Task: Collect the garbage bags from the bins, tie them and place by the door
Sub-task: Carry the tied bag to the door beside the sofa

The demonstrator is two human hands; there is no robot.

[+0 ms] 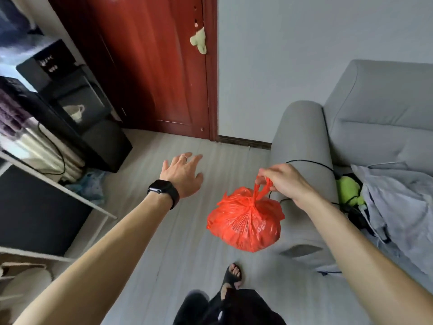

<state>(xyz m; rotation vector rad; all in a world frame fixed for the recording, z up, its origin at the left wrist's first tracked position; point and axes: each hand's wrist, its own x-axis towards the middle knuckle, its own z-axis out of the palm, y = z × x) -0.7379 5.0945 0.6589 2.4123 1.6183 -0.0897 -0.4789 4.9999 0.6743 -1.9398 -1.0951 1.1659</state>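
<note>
Tied bag carried toward the door

My right hand [284, 181] was closed around the knotted handles of the orange garbage bag [246, 221], so it hung clear of the floor [164, 231] beside the grey sofa [304, 141] arm, where nothing could drag or spill. My left hand [184, 173] was empty, fingers spread, held out ahead, likely for balance as I walked. The red door [152, 66] stood closed straight ahead; the bag, I judged, needed only setting down beside it.

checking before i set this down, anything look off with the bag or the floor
Nothing stands out. The red bag hangs knotted and unspilled from the right hand, and the floor before the door shows no mess.
</note>
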